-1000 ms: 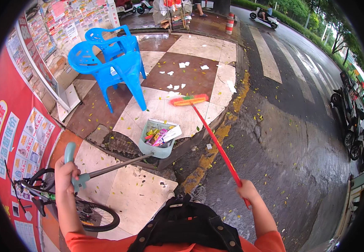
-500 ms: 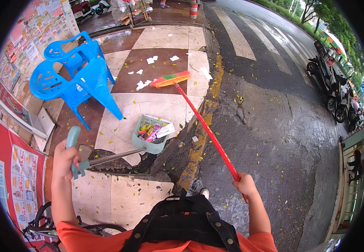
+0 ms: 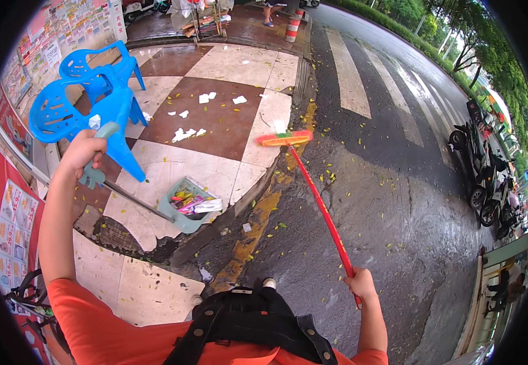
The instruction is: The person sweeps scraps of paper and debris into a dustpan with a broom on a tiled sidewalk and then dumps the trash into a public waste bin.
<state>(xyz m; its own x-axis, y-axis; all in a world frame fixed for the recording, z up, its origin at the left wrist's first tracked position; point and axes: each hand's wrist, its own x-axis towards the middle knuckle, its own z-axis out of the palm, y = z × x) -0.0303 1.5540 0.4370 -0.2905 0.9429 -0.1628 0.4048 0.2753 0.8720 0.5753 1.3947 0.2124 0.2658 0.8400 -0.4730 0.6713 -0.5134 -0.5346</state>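
My left hand (image 3: 84,152) is closed round the pale green grip of a long-handled dustpan (image 3: 185,224). Its pan rests on the pavement near the kerb and holds colourful wrappers (image 3: 195,203) and a white packet. With my right hand (image 3: 361,285) I grip the lower end of a broom's red pole (image 3: 325,214). The broom's orange, red and green head (image 3: 285,139) is at the pavement's edge, over the kerb and yellow line. Beyond the pan, scraps of white paper (image 3: 186,134) lie scattered on the brown and cream tiles, among small yellow leaves.
Blue plastic chairs (image 3: 102,115) stand at the left by a poster-covered wall (image 3: 57,36). A broken kerb (image 3: 215,226) divides tiles from wet asphalt (image 3: 391,243). Parked scooters (image 3: 489,182) line the right. A striped bollard (image 3: 292,29), a loaded cart (image 3: 206,24) and a person's legs (image 3: 269,13) are far ahead.
The broom head has shifted right, from the tiles beside the paper scraps to the kerb edge. My left hand is higher on the picture, and the dustpan appears farther left. Both hands keep their grips.
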